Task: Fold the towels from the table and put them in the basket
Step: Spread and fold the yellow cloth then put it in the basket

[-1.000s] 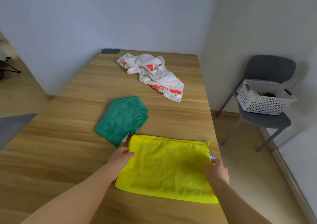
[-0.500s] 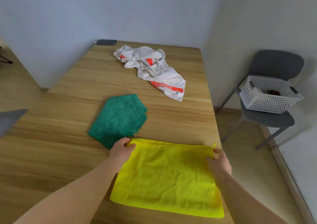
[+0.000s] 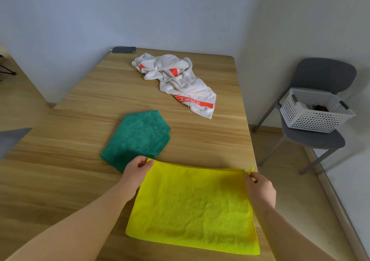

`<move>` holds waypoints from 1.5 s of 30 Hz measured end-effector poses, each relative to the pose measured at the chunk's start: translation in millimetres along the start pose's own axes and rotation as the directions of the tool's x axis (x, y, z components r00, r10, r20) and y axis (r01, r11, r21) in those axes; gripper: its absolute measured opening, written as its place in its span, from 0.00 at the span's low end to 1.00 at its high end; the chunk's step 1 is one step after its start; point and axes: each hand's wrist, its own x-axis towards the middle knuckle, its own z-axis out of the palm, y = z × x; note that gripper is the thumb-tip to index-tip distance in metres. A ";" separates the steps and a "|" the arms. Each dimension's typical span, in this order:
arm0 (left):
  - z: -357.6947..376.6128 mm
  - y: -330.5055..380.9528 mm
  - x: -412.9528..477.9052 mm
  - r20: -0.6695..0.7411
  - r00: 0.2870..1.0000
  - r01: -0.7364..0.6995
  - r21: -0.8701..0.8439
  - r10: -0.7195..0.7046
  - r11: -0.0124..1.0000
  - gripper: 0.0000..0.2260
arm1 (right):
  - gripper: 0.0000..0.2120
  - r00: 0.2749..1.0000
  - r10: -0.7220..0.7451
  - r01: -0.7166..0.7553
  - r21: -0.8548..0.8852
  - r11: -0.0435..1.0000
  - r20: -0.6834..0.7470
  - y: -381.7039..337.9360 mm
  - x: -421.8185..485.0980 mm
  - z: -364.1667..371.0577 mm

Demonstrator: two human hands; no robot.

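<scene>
**Q:** Where is the yellow towel (image 3: 192,206)?
**A:** Flat on the wooden surface (image 3: 60,180), at the near edge, straight in front of me.

**Q:** And your hands?
**A:** My left hand (image 3: 136,172) is at the far left corner, fingers (image 3: 147,161) pinching the hem. My right hand (image 3: 260,188) is at the far right corner, fingers (image 3: 249,177) pinching by a small loop.

**Q:** The other towels?
**A:** The green towel (image 3: 136,138) lies folded just beyond my left hand, which hides its near corner. The white towel (image 3: 178,80), striped orange-red, is crumpled at the far end, apart from the green.

**Q:** The basket (image 3: 314,112)?
**A:** White and perforated, on the grey chair (image 3: 324,74) to the right of the surface. There's something dark inside; I cannot tell what.
</scene>
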 end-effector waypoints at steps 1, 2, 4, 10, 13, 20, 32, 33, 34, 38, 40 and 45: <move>-0.1 0.2 0.6 -0.001 1.000 0.001 -0.009 -0.001 1.000 0.09 | 0.11 1.000 -0.004 0.003 -0.006 1.000 -0.008 -0.4 -0.4 -1.1; 0.2 0.6 1.4 -0.004 1.000 0.004 -0.014 -0.004 1.000 0.08 | 0.11 1.000 -0.007 0.007 -0.009 1.000 -0.022 -1.5 -1.1 -1.9; 2.2 2.5 2.7 -0.026 1.000 0.006 -0.014 -0.007 1.000 0.08 | 0.11 0.998 -0.007 0.008 0.020 1.000 -0.055 -5.0 -2.4 -2.8; 12.2 6.4 8.5 -0.045 0.998 0.054 0.101 -0.050 0.993 0.15 | 0.13 0.998 0.060 -0.055 0.151 0.987 -0.029 -17.6 4.8 6.6; 13.1 5.2 6.1 -0.021 0.993 0.119 0.137 -0.117 0.983 0.26 | 0.25 0.983 0.081 -0.123 0.257 0.959 0.167 -17.2 -2.1 9.5; 6.9 -4.4 -18.7 0.042 0.986 0.140 0.287 -0.158 0.948 0.25 | 0.22 0.998 0.043 -0.048 0.104 0.993 0.047 -5.8 -25.9 11.8; -22.4 -12.2 -52.7 0.082 0.970 0.211 0.197 -0.230 0.957 0.04 | 0.23 0.924 0.217 -0.224 -0.016 0.975 0.314 16.2 -69.6 -4.7; -26.1 -10.7 -53.8 0.053 0.977 0.191 0.208 -0.206 0.959 0.02 | 0.22 0.913 0.209 -0.227 0.011 0.974 0.349 16.2 -72.9 -2.9; -30.1 -8.9 -54.0 0.018 0.983 0.172 0.223 -0.180 0.960 0.02 | 0.21 0.900 0.202 -0.234 0.037 0.972 0.385 16.2 -75.9 -0.4; -40.6 5.3 -54.0 -0.093 0.994 0.083 0.312 -0.056 0.946 0.07 | 0.18 0.856 0.177 -0.265 0.118 0.957 0.486 12.1 -83.8 12.4; -33.4 22.8 -59.5 -0.084 0.996 0.021 0.318 0.006 0.948 0.09 | 0.18 0.837 0.180 -0.285 0.133 0.949 0.516 9.9 -87.4 16.3; 21.3 54.2 -80.8 0.114 0.990 -0.103 0.226 0.079 0.969 0.15 | 0.15 0.828 0.191 -0.339 0.199 0.919 0.528 14.8 -90.8 13.4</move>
